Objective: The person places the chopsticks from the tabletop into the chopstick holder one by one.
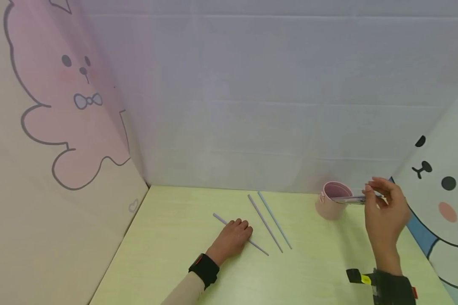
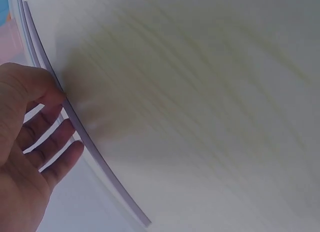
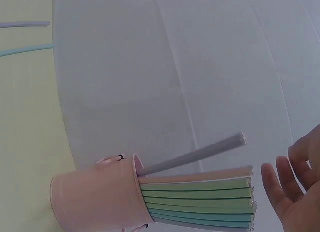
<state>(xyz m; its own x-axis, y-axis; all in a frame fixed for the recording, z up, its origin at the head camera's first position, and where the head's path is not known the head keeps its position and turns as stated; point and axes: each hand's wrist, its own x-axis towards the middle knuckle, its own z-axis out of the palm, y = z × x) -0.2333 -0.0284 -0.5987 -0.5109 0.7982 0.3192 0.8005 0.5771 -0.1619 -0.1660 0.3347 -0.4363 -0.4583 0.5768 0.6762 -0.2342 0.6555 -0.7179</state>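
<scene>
My left hand [image 1: 230, 240] lies over a thin purple stick [image 1: 258, 248] on the table and pinches it between thumb and fingers; both stick ends show. In the left wrist view the same purple stick [image 2: 112, 174] runs past the fingertips. Beside it lie a second purple stick [image 1: 265, 223] and a light blue stick [image 1: 275, 220]. At the right, a pink bucket [image 3: 95, 197] holds several pastel sticks, green ones [image 3: 200, 194] among them; one purple stick [image 3: 195, 154] leans apart. My right hand [image 3: 300, 182] is just beyond their tips, fingers loosely bent, a gap between.
The pale yellow-green table [image 1: 168, 237] meets a white cloth wall [image 1: 233, 127] at the back. A pink bear print [image 1: 72, 127] covers the left side cloth, and another animal print [image 1: 442, 199] stands close behind the right hand.
</scene>
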